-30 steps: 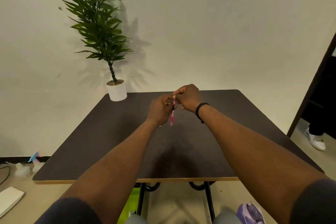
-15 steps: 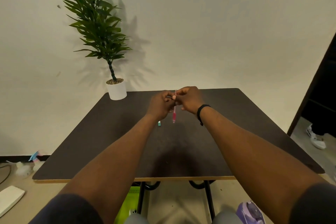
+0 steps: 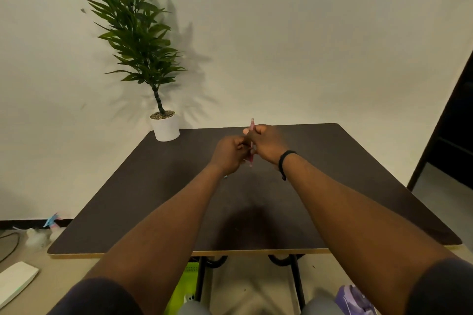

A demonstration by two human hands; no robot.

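A thin pink pen (image 3: 252,125) stands upright above the dark table (image 3: 358,186), held between both hands. My right hand (image 3: 267,142), with a black band on its wrist, grips the pen around its middle, so the top sticks out above the fingers and the tip (image 3: 251,161) shows below. My left hand (image 3: 227,155) is curled beside it, its fingertips pinching at the pen's middle where the two hands meet. What exactly lies between the left fingertips is hidden. A tiny teal piece (image 3: 225,176) peeks out on the table just under my left wrist.
A potted plant in a white pot (image 3: 165,126) stands at the table's far left corner against the wall. On the floor lie a white flat object (image 3: 15,281) at left, a green item (image 3: 184,286) under the table and a purple item (image 3: 353,299) at right. A dark doorway (image 3: 453,135) is at right.
The pen has slid upward through my hands; its top now pokes out above my right hand and less hangs below. Both hands stayed together and shifted slightly away from me.
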